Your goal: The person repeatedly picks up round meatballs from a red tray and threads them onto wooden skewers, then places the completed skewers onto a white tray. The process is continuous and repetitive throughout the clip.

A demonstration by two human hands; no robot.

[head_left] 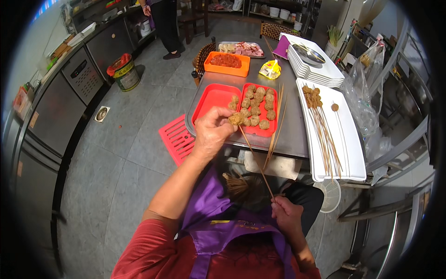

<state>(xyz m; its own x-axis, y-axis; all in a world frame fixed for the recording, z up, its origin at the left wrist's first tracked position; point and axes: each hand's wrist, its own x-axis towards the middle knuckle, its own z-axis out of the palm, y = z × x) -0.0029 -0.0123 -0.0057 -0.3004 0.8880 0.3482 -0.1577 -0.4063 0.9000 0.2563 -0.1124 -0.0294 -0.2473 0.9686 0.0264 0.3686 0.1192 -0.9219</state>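
Note:
My left hand (213, 132) pinches a brown meatball (237, 119) between thumb and fingers over the front of the red trays. A wooden skewer (257, 164) runs from that ball down to my right hand (286, 211), which grips its lower end near my lap. Whether the tip is inside the ball cannot be told. Rows of meatballs lie in the right red tray (275, 91); a few more sit at the right side of the left red tray (212, 97). Loose skewers (278, 122) lie beside the trays. Skewered meatballs (312, 96) rest in a long white tray (348, 139).
Behind the red trays stand an orange tray of red meat (244, 71), a metal tray of cut pieces (259, 46) and a yellow packet (270, 69). Stacked white trays (313, 73) hold a metal bowl. A lidless bin (127, 76) and another person (163, 28) are at upper left.

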